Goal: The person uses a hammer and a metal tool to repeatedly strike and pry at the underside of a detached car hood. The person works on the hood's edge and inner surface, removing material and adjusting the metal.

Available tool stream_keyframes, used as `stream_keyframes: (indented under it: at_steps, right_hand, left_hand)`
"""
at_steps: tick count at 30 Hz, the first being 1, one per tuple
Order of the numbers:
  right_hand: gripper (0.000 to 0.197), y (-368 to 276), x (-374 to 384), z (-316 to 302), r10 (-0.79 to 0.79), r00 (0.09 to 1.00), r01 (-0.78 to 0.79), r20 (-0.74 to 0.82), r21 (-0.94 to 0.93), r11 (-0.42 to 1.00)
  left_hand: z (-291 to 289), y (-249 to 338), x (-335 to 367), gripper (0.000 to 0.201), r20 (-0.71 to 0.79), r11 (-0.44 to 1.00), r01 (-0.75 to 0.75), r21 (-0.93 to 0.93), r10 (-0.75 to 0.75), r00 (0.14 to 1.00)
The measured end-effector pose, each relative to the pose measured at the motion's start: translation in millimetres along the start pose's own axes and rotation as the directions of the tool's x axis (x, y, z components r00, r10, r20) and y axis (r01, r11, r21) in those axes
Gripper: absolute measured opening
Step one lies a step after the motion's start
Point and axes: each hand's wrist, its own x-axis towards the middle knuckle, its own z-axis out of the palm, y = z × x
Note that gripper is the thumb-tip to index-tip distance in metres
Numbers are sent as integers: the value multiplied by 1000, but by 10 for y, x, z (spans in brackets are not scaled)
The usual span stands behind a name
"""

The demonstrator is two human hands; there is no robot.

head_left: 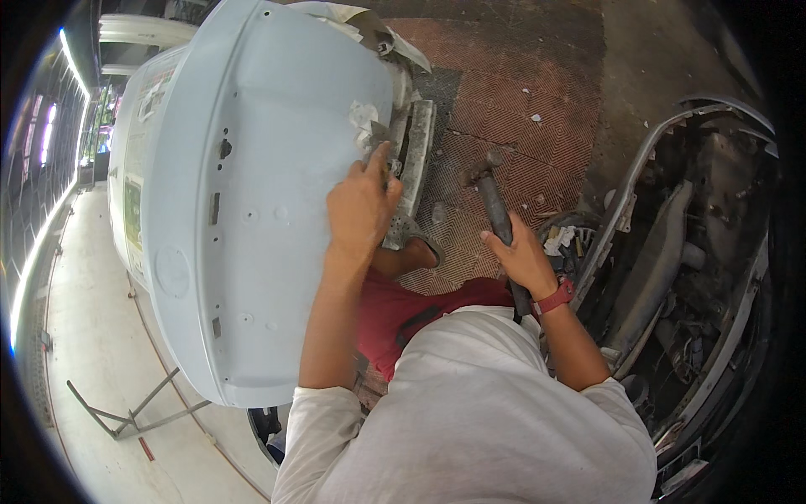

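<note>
Beside the right edge of a pale blue-grey car trunk lid point(285, 168), my left hand point(359, 206) closes around a small tool with a flat grey end point(380, 133); my fingers hide most of it. That end meets the panel's edge next to a rough whitish patch point(363, 116). My right hand point(527, 259), with a red watch on its wrist, grips a hammer point(495, 206) by its dark handle. The hammer's head points up and away from me, over the floor and apart from the panel.
A worn bumper bar point(417, 155) runs along the panel's right edge. Reddish patterned floor point(504, 109) with small white scraps lies ahead. At right stands an open, dark vehicle body point(672, 252) with a metal rim. A metal stand point(126, 420) is at lower left.
</note>
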Motion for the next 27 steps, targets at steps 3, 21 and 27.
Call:
stream_keyframes:
  at_steps: [3, 21, 27]
  right_hand:
    - [38, -6, -29, 31, -12, 1000, 13, -18, 60, 998]
    - [42, 127, -294, 123, 61, 998, -59, -14, 75, 995]
    - [43, 195, -198, 127, -14, 1000, 14, -14, 25, 1000]
  left_hand:
    - [300, 49, -98, 50, -40, 999, 42, 30, -41, 998]
    - [617, 275, 178, 55, -242, 956, 97, -278, -167, 956]
    - [787, 206, 18, 57, -226, 961, 131, -244, -187, 956]
